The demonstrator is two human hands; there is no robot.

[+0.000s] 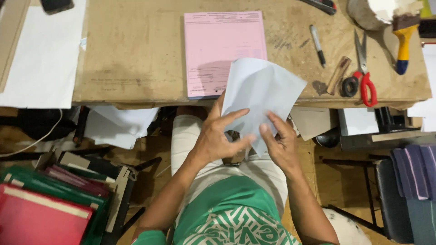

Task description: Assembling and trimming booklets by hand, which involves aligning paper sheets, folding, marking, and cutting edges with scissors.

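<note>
A thin stack of pale blue-white sheets (263, 93) is held up over my lap, its top corner reaching over the table's front edge. My left hand (218, 136) grips its lower left side, thumb and fingers spread across the paper. My right hand (281, 143) pinches the lower right edge from below. Just behind the sheets a pink pad of printed forms (218, 45) lies flat on the brown worktable (136, 54).
On the table to the right lie a pen (317, 44), red-handled scissors (364, 72), a small wooden tool (339, 75) and a yellow-handled brush (403, 43). White paper (43, 54) covers the left end. Red and green folders (50, 204) stand at lower left, a stool (408, 190) at right.
</note>
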